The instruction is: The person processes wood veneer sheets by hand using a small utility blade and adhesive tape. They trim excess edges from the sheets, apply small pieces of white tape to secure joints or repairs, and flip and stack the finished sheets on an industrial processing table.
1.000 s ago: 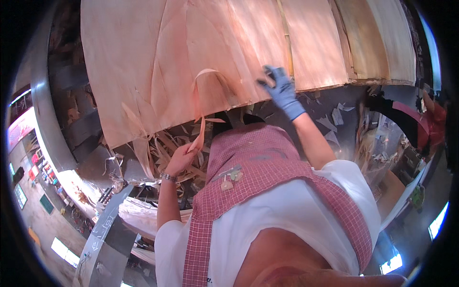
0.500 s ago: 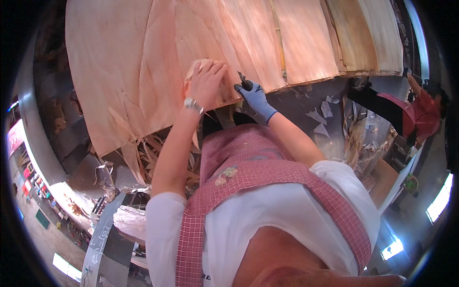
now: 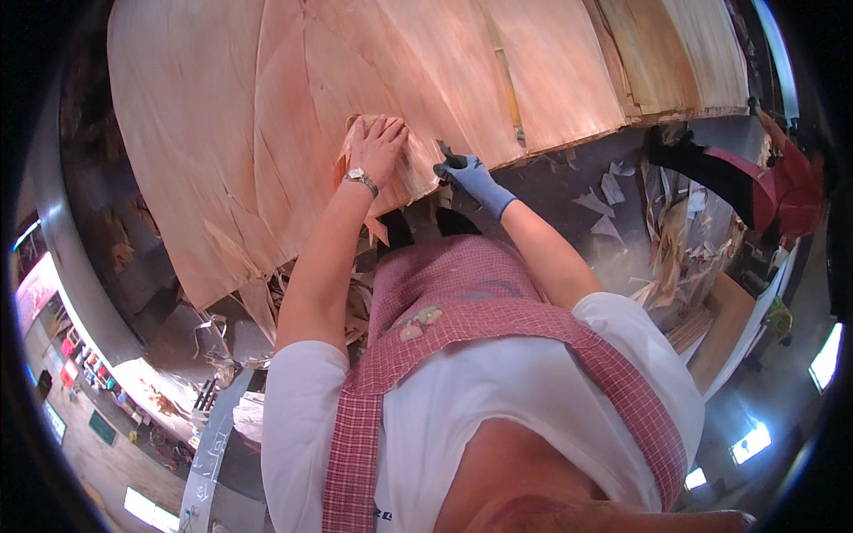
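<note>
My left hand [image 3: 377, 155], bare and with a wristwatch, lies flat with fingers extended on a loose piece of wood veneer [image 3: 413, 174]. That piece rests near the front edge of a wide pinkish-tan veneer sheet [image 3: 204, 133]. My right hand [image 3: 483, 184], in a blue glove with dark fingertips, is closed round a small black tool [image 3: 451, 155] that looks like a knife. The tool's tip points away from me, just right of the loose piece. Its blade is too small to make out.
More veneer sheets [image 3: 569, 71] overlap toward the right, with a yellowish strip [image 3: 513, 98] between them. Torn scraps [image 3: 613, 188] litter the floor. Another person in red [image 3: 791, 191] bends at the far right. A grey metal beam [image 3: 206, 462] stands at lower left.
The view has shifted slightly, so the sheets sit a little further left. My left hand stays on the loose piece, and the black tool in my right hand has tilted slightly left.
</note>
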Motion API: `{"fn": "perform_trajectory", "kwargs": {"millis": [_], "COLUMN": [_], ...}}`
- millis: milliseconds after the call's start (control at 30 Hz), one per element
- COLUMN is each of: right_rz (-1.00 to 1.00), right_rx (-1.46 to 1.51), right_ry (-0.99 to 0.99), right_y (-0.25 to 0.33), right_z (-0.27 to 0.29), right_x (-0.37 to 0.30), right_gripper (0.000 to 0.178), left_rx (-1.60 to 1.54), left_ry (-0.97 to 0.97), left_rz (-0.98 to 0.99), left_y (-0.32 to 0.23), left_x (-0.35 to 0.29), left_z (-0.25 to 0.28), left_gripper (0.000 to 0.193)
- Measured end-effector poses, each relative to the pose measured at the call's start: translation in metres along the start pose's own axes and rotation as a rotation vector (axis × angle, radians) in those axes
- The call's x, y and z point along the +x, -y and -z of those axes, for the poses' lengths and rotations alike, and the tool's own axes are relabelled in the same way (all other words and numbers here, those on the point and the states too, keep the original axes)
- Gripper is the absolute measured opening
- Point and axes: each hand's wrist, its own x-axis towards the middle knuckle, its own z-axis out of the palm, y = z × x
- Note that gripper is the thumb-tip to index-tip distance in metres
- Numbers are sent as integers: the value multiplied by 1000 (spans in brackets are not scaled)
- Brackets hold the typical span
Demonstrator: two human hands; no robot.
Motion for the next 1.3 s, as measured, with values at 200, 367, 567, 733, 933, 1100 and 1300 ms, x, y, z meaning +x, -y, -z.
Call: {"fn": "perform_trajectory", "kwargs": {"millis": [200, 367, 567, 733, 933, 1100, 1300], "right_rz": [26, 172, 172, 147, 495, 373, 338], "right_rx": [5, -156, -48, 207, 505, 561, 472], "right_ry": [-202, -227, -421, -632, -508, -398, -333], "right_y": [-29, -87, -108, -75, 18, 63, 81], "right_z": [2, 35, 114, 166, 171, 159, 120], "right_x": [-28, -59, -135, -165, -138, -151, -133], "right_gripper": [27, 25, 12, 16, 21, 25, 22], "left_rx": [11, -10, -20, -202, -1170, -1000, -2028], "left_ry": [-79, -59, -349, -14, 442, 386, 193], "left_rz": [5, -42, -185, -171, -216, -377, 306], "left_y": [3, 6, 17, -56, -164, -178, -160], "left_x": [-8, -1, -2, -33, -75, -5, 67], "left_z": [-8, -4, -11, 60, 4, 65, 152], "left_gripper": [52, 54, 35, 14, 35, 37, 21]}}
